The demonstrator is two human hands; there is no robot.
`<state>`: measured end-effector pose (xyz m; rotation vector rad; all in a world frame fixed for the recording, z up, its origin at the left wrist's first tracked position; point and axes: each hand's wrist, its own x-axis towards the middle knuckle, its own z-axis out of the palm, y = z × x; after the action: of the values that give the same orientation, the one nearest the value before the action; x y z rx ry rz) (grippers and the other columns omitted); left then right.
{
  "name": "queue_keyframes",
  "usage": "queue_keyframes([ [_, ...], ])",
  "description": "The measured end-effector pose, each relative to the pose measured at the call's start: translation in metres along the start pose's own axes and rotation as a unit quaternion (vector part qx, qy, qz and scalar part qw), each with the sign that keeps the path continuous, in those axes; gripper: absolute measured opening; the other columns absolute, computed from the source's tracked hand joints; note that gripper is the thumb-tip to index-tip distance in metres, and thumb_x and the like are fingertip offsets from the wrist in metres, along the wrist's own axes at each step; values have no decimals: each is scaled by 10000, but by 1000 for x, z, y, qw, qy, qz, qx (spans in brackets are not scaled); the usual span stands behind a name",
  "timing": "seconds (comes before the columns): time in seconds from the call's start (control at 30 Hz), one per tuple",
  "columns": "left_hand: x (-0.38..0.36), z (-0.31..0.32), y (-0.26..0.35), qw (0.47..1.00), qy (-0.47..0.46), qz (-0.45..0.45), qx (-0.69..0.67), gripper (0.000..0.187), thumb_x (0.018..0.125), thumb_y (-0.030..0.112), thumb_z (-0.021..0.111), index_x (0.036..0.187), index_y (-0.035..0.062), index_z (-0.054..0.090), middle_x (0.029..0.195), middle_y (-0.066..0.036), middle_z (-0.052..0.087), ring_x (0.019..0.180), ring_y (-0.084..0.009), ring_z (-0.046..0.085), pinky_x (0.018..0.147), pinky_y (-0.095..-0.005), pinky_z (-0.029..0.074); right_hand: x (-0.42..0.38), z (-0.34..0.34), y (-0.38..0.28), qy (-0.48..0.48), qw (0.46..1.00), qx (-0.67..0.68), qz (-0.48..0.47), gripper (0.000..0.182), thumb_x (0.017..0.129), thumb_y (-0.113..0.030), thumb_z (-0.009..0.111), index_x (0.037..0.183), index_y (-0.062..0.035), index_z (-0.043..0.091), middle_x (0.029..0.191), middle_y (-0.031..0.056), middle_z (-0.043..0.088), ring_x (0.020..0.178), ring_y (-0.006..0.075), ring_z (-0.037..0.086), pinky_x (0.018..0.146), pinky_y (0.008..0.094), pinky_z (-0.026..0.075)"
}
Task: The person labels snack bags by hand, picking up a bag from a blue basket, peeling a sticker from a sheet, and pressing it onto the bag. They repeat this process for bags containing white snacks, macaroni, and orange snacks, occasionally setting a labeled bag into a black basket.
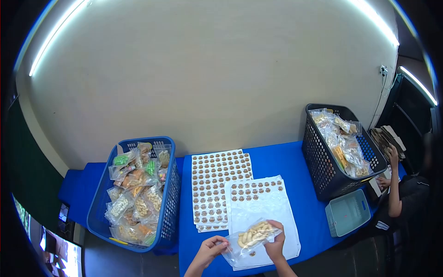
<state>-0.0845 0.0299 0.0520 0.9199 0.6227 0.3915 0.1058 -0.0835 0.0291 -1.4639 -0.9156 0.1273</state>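
My right hand [275,240] grips the right side of a clear plastic bag [253,236] of pale, curved snack pieces. At the bag's left edge, the fingers of my left hand [213,249] are pinched on the plastic. Beneath the bag lies a white sticker sheet [260,210], with round brown stickers along its top and a bare lower part. One round sticker [252,253] shows just below the bag. Fuller sticker sheets [210,184] lie behind it to the left, partly overlapped by it.
A blue basket [171,194] of snack bags stands at the left. At the right are a black basket [318,161] with more bags and a green tray [348,213] on the blue cloth [277,157]. A co-worker [406,203] handles brown cardboard pieces [390,138] at the far right.
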Motion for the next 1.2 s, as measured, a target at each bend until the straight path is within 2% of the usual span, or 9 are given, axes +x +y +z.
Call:
queue_keyframes([
  [0.13,17,22,-9,949,-22,34,-312,382,900,196,419,1234,42,316,1105,-177,480,908,-199,553,785,-268,469,12,-31,20,-74,995,-20,65,240,645,-14,710,810,-7,537,767,36,561,739,123,536,688,256,423],
  [0.23,35,30,-20,990,30,61,-128,479,885,200,457,1281,59,228,1180,-195,423,979,-228,517,876,-331,429,11,-36,32,-44,921,234,308,184,705,-65,687,807,-14,542,758,26,571,693,98,528,662,237,424],
  [0.4,57,49,-47,1000,-17,-3,-20,642,848,184,531,1335,86,124,1246,-164,385,1097,-240,445,869,-390,405,0,-23,51,-75,876,265,396,220,765,-123,644,931,-1,564,812,37,612,705,85,558,630,210,437],
  [0.5,74,63,-60,985,171,-28,-11,601,849,157,526,1320,82,160,1221,-141,413,1076,-223,464,860,-420,416,1,-18,55,-165,836,283,440,241,776,-154,638,954,-11,563,826,24,607,710,75,548,632,207,433],
  [0.67,94,57,-77,964,207,49,-162,244,850,123,525,1039,-21,471,966,-128,569,853,-186,581,710,-286,492,20,-16,79,-418,772,191,438,313,772,-228,640,986,-14,561,876,47,602,783,100,544,688,240,442],
  [0.77,92,50,-71,952,251,92,-146,257,862,133,507,1050,-35,455,972,-135,565,854,-192,581,713,-302,495,37,-8,164,-557,729,192,349,344,741,-222,662,1013,-36,561,892,45,602,781,114,545,687,259,448],
  [0.93,80,33,-67,945,279,118,-120,321,895,153,428,1169,2,359,1085,-133,503,956,-232,547,811,-361,474,83,28,272,-327,902,-114,258,418,707,-200,661,1067,-31,531,945,108,561,827,184,541,722,280,445],
  [1.07,78,34,-77,917,318,149,-190,320,884,137,447,1164,4,366,1069,-128,512,956,-232,549,808,-358,475,114,52,312,-245,907,-287,187,476,676,-103,629,1125,-61,478,1058,151,455,988,306,459,823,376,408],
  [1.2,80,44,-82,909,348,90,-213,289,856,104,506,1106,-7,415,984,-104,547,876,-193,567,742,-315,484,112,64,310,-202,908,-341,139,319,672,-45,545,985,-104,545,1001,124,458,945,290,470,754,431,408],
])
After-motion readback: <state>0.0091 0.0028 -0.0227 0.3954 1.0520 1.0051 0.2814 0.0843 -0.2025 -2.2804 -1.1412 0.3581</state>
